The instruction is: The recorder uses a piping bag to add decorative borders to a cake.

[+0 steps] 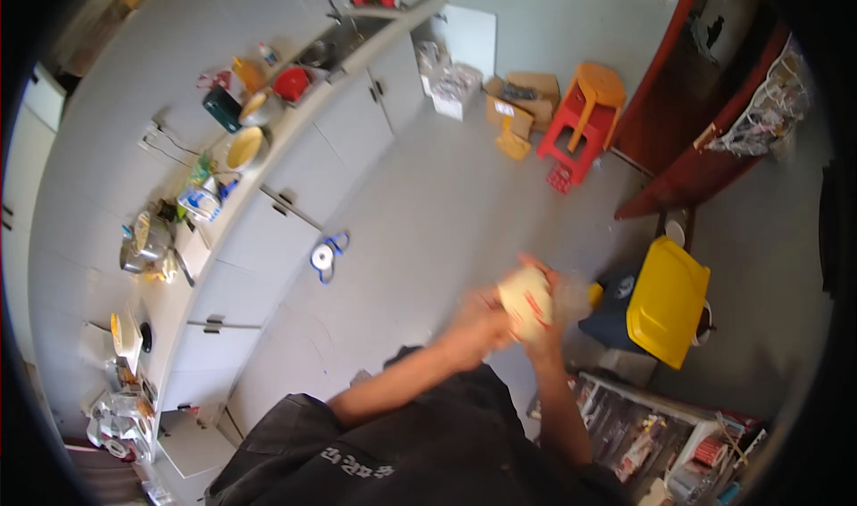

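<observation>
Both my hands meet in front of me around a pale cream packet with red markings (525,302). My left hand (482,320) grips its left side. My right hand (552,317) wraps its right side and underside, with something clear and crinkly, blurred, beside the fingers. The packet is held above the grey floor, just left of a bin with a yellow lid (665,301). Motion blur hides the finer details of the packet.
A long white counter (234,222) runs along the left with bowls, pots, a red container and jars. On the floor lie a small white and blue object (325,256), red and orange stools (585,113) and cardboard boxes (522,100). A rack of packets (661,435) stands lower right.
</observation>
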`<action>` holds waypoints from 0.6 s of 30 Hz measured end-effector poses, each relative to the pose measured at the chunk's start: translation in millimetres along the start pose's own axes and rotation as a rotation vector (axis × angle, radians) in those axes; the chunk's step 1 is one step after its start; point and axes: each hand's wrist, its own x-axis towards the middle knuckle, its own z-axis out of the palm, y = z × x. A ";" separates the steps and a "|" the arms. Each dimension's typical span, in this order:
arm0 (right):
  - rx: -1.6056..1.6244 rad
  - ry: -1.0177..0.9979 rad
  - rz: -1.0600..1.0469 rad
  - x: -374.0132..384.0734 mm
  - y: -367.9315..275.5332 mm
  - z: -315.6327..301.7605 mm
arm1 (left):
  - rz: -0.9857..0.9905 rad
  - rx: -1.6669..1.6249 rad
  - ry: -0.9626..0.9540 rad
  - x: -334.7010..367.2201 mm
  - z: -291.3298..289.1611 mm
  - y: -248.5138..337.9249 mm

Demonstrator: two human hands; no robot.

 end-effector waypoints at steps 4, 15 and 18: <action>-0.608 -0.142 -0.416 47.7 -40.6 35.3 | 0.408 0.506 0.205 33.3 -18.4 34.9; 1.001 0.109 0.710 159.6 10.3 15.9 | 0.378 0.384 0.649 20.1 -41.9 67.0; 1.226 0.089 0.643 181.1 8.4 29.4 | 0.428 0.357 0.617 9.4 -59.1 87.3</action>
